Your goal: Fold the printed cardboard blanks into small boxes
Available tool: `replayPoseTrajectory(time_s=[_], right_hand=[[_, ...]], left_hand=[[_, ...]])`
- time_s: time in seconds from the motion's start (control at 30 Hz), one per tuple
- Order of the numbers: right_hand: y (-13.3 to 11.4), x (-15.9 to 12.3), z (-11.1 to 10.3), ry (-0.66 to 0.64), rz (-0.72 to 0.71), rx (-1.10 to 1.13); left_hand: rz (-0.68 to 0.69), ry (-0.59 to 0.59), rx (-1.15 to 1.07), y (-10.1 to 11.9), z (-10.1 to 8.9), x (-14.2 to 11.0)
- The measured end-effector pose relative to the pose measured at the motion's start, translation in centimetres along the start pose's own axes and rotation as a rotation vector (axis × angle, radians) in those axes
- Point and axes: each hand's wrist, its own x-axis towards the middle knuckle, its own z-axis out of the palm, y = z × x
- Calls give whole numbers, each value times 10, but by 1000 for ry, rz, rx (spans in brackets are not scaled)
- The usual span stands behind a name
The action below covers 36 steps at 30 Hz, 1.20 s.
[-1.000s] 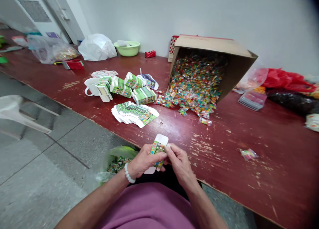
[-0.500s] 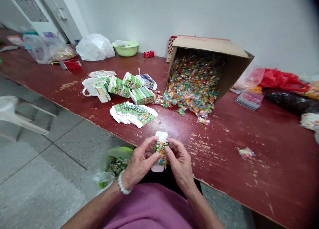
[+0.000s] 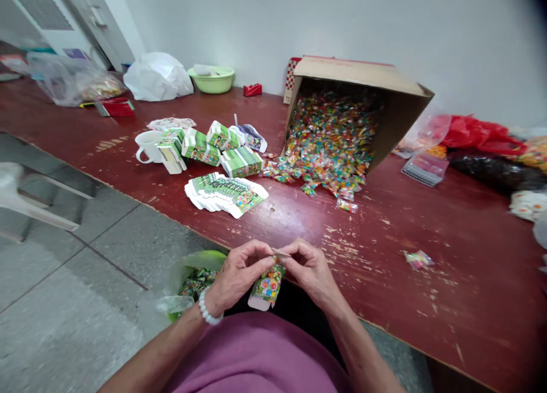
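Observation:
Between my two hands is a small green printed candy box [image 3: 268, 285], held at its upper end over my lap by the table's edge. My left hand [image 3: 239, 273], with a pale bead bracelet at the wrist, pinches the top left of the box. Fingers of my right hand [image 3: 310, 267] are closed on the top flap, which is bent over and seen nearly edge-on. At the lower end a white flap sticks out. A fan of flattened green cartons [image 3: 226, 193] lies on the table ahead, with banded carton bundles [image 3: 242, 162] behind it.
A large cardboard box [image 3: 405, 108] lies on its side, wrapped candies [image 3: 329, 142] spilling from it. One loose candy packet [image 3: 419, 260] is at the right. A white mug [image 3: 148, 147] stands by the bundles. Below the table edge, left, is a green tub [image 3: 200, 259] of small packets.
The box was turned face-up and upright between my hands, then tipped so its lower end swings left. Its top flap, which stood up, is now folded over under my fingers.

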Motion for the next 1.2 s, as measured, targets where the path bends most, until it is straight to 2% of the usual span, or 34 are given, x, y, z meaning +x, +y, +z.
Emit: replayPoseTrajectory(time_s=[0.07, 0.17, 0.23, 0.3, 0.4, 0.5, 0.6, 0.77, 0.97, 1.2], right_hand=[[-1, -3, 1, 43, -55, -35], [-2, -8, 5, 108, -140, -90], [-5, -11, 8, 73, -202, -206], [-7, -13, 9, 16, -221, -274], [-9, -12, 8, -29, -120, -181], [-9, -6, 7, -97, 65, 76], [-12, -1, 7, -132, 151, 252], [-15, 2, 9, -103, 160, 310], [-9, 1, 12, -55, 112, 244], [-8, 5, 12, -57, 137, 309]], left_hand=[[-81, 22, -153, -3, 2, -1], [-316, -123, -355, -6, 7, -5], [-445, -215, -433, -9, 11, -5], [-495, -195, -466, -11, 15, -4], [-468, -126, -428, -14, 18, -1], [-383, -155, -357, -15, 18, 2], [-315, -216, -304, -15, 15, 4], [-268, -292, -225, -15, 8, 5], [-240, -266, -101, -15, 3, 9], [-277, -292, -30, -13, -1, 14]])
